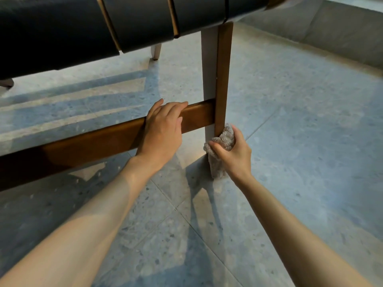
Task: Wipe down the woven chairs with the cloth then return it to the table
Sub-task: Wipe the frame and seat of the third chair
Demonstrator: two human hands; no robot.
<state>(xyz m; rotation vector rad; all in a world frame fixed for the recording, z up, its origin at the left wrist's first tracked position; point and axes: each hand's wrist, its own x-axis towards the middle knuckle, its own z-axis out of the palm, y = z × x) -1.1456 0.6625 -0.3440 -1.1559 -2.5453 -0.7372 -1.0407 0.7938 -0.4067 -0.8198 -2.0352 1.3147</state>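
Grey speckled terrazzo floor (290, 141) beneath a brown-framed woven chair of dark straps (145, 21). Grip of the left hand (163, 131) curled over the brown wooden crossbar (93, 139) near the joint. Grip of the right hand (234, 154) clamped on the fluffy grey-beige cloth (224, 137), pressed against the foot of the upright chair leg (223, 79).

I find no writing, label, brand, number or sign that I can read anywhere in front of me.
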